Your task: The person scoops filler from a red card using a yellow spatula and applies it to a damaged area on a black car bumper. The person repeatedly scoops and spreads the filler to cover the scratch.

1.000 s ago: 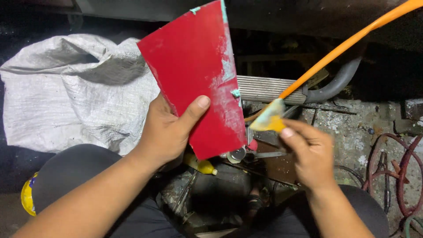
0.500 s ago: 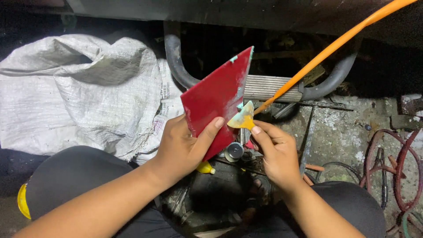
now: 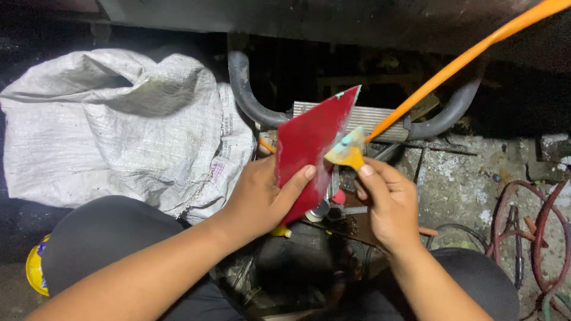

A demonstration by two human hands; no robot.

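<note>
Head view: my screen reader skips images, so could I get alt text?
A person's left hand holds a red sheet upright while the right hand presses a small yellow scraper to its edge. A white woven sack lies left.

harsh light from near the camera brightens the white sack point(image 3: 113, 131) and both forearms; far recess and right edge sink into shadow; focus mostly sharp, edges slightly bowed.
</note>
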